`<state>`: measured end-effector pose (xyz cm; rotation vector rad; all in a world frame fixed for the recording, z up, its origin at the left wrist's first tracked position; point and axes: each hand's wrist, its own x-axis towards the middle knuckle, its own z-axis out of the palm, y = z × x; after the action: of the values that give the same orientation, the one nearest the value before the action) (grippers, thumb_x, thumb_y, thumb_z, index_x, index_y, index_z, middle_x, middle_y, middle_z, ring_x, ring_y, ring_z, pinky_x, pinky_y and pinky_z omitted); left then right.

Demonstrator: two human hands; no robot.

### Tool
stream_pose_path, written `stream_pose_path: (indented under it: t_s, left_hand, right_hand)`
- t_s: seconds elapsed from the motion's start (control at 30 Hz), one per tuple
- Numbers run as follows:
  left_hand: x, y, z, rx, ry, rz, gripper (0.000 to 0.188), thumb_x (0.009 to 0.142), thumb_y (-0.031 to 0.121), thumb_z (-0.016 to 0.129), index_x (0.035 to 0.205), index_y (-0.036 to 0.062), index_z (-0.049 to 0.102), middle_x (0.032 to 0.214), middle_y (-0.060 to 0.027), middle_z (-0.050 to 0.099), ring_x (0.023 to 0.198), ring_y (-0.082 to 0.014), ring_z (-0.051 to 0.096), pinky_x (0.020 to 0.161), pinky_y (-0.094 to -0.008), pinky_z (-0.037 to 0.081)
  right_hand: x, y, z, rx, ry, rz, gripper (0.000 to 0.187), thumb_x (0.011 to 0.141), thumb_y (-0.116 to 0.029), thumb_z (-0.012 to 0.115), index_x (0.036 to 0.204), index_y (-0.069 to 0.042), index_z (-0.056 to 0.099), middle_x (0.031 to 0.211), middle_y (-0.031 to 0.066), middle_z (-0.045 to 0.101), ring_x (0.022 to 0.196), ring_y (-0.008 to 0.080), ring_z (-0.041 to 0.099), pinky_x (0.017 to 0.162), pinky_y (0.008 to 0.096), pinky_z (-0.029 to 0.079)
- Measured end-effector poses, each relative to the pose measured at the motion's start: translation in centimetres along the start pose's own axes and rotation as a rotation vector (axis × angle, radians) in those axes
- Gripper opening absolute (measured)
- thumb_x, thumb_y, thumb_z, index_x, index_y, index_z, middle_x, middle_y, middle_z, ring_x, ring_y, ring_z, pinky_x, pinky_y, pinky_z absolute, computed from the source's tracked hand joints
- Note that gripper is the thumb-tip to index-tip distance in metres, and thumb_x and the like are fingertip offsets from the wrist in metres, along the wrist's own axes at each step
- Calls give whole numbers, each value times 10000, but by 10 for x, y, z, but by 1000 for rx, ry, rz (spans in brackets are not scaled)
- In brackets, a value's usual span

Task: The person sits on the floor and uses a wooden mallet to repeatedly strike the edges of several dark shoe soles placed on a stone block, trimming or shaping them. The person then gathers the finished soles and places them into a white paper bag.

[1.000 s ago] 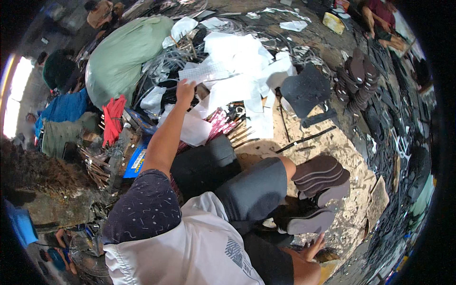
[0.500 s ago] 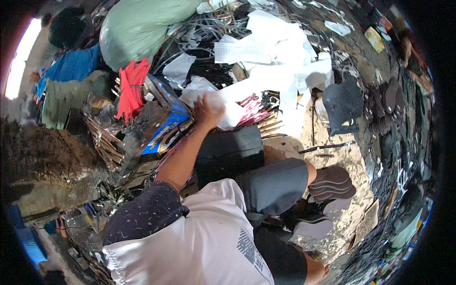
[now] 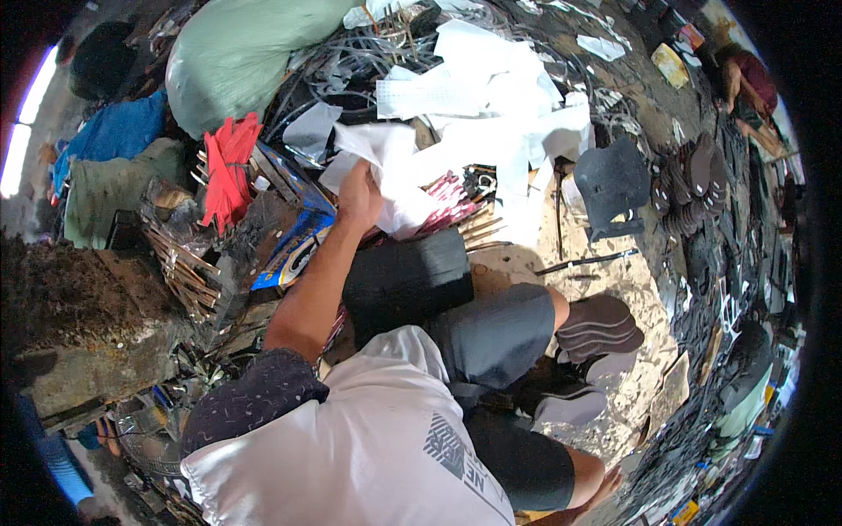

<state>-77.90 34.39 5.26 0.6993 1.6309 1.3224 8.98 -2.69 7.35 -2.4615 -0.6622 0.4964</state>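
My left hand (image 3: 359, 196) is closed on a thin white sheet (image 3: 383, 149), pinching its near edge. The sheet is creased and partly raised, beside a pile of bright white sheets (image 3: 491, 74). Just beyond my left forearm lies a blue printed board (image 3: 303, 241), and a black block (image 3: 412, 276) stands to its right. Under the sheet's right side a red-and-white patterned piece (image 3: 449, 200) shows. At the lower right, part of my right hand (image 3: 607, 487) appears by my knee; its fingers are too obscured to read.
A bundle of red strips (image 3: 230, 171) lies left of the hand, near a large pale green sack (image 3: 246, 61). Stacked dark soles (image 3: 601, 329) rest on a worn board (image 3: 649, 351) at right. More dark soles (image 3: 699, 171) and a grey-black sheet (image 3: 614, 184) lie farther right.
My left hand lay spread on the white sheet; now its fingers have closed on the edge and lifted part of it. The whole view has shifted slightly.
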Motion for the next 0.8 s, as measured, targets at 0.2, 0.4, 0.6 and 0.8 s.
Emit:
stream_pose_path:
  t_s: [0.2, 0.4, 0.6, 0.8]
  left_hand:
    - [-10, 67, 25, -1293, -692, -3, 469, 1077, 339, 397, 1438, 67, 522, 1455, -114, 581, 1323, -288, 572, 1103, -499, 460]
    - [-3, 76, 69, -1302, -787, -39, 474, 1069, 342, 422, 1435, 59, 528, 1448, -110, 588, 1317, -281, 577, 1108, -482, 455]
    - [2, 58, 46, -1058, -537, -53, 458, 1076, 289, 381, 1435, 35, 509, 1420, -104, 600, 1341, -281, 549, 1134, -525, 408]
    - [3, 32, 28, -754, -253, -182, 434, 1059, 259, 386, 1393, 15, 519, 1354, -98, 627, 1294, -277, 578, 1137, -562, 389]
  right_hand:
    - [-45, -101, 42, 104, 85, 114, 630, 1059, -509, 368, 1512, -84, 471, 1565, 174, 391, 1375, 363, 482, 1066, 518, 482]
    - [-25, -13, -21, -194, 32, -279, 616, 1057, -501, 378, 1478, -74, 519, 1567, 195, 359, 1396, 351, 453, 1120, 506, 436]
    - [-51, -57, 9, 56, 56, -101, 612, 1044, -454, 460, 1445, 3, 524, 1497, 227, 442, 1333, 355, 503, 1068, 482, 459]
    - [-69, -88, 17, 67, 88, -61, 550, 1046, -383, 485, 1421, 15, 545, 1443, 230, 497, 1273, 362, 548, 1005, 462, 506]
